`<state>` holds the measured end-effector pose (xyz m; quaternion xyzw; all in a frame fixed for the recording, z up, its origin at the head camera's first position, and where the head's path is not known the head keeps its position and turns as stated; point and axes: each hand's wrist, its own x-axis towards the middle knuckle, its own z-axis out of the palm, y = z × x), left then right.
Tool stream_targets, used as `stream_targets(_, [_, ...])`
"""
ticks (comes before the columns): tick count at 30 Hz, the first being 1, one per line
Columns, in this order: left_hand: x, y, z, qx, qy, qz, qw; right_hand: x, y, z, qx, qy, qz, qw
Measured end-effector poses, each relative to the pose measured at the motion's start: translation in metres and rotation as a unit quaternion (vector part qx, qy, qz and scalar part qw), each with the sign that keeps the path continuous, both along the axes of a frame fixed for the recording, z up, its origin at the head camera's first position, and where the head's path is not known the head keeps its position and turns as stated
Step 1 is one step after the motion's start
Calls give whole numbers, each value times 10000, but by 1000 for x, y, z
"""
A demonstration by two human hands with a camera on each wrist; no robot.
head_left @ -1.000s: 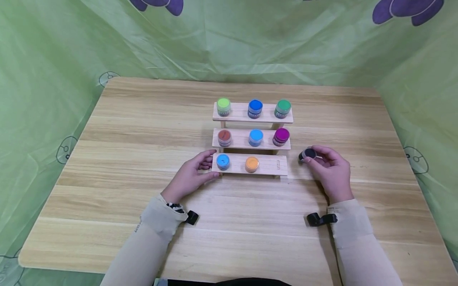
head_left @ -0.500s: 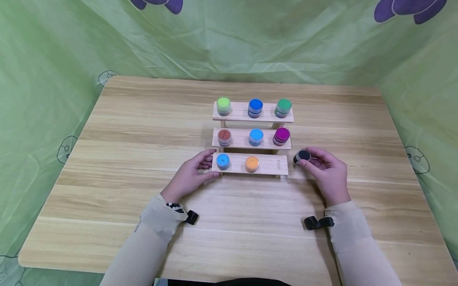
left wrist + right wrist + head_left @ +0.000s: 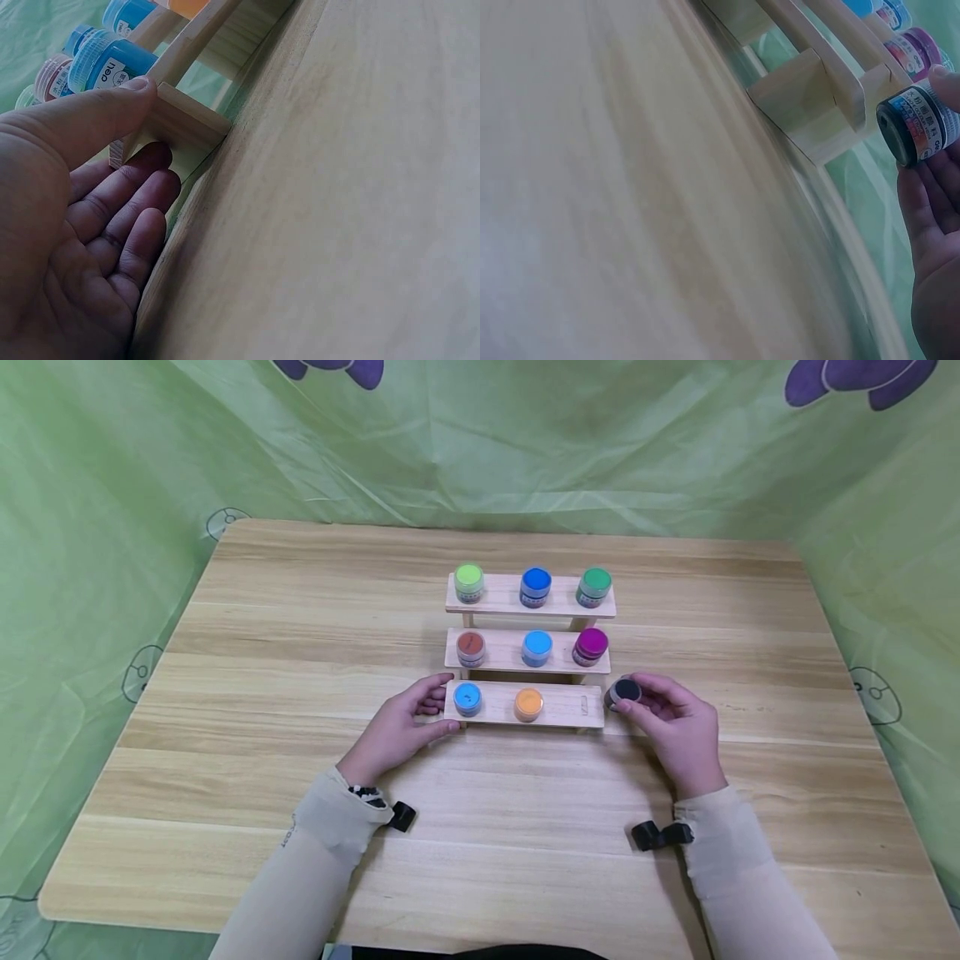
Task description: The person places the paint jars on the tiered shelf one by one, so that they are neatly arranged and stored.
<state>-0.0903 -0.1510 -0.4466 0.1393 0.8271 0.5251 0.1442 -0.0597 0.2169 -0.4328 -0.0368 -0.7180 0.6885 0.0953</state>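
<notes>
My right hand (image 3: 678, 731) pinches a small paint jar with a black lid (image 3: 624, 691) between thumb and fingers, just off the right end of the lowest step. In the right wrist view the jar (image 3: 919, 124) is tilted, its dark base toward the rack. My left hand (image 3: 401, 727) holds the left end of the wooden three-step rack (image 3: 566, 714), thumb (image 3: 124, 105) at the front edge and fingers round the end. On the lowest step stand a light blue paint jar (image 3: 467, 699) and an orange one (image 3: 528, 704), with bare wood to their right.
The middle step holds brown (image 3: 470, 648), light blue (image 3: 536, 647) and purple (image 3: 590, 647) jars. Light green (image 3: 468, 583), dark blue (image 3: 535, 587) and green (image 3: 593, 587) jars stand on the top step. A green curtain (image 3: 480, 452) surrounds the wooden table (image 3: 322, 585).
My right hand has moved left with the black-lidded paint jar, up to the right end of the lowest step. My left hand has stayed at the rack's left end.
</notes>
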Motion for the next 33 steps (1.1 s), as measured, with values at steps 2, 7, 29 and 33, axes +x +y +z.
stream_targets(2, [0, 0, 0, -1, -3, -3, 10000, 1, -1, 0, 34, 2, 54, 10000])
stream_targets(7, [0, 0, 0, -8, 1, 3, 10000, 2, -4, 1, 162, 33, 222, 9996])
stream_targets(29, [0, 0, -1, 9, 2, 20, 10000, 3, -17, -4, 497, 8, 699, 9963])
stream_targets(33, [0, 0, -1, -1, 8, 10, 10000, 3, -17, -5, 583, 19, 779, 9953])
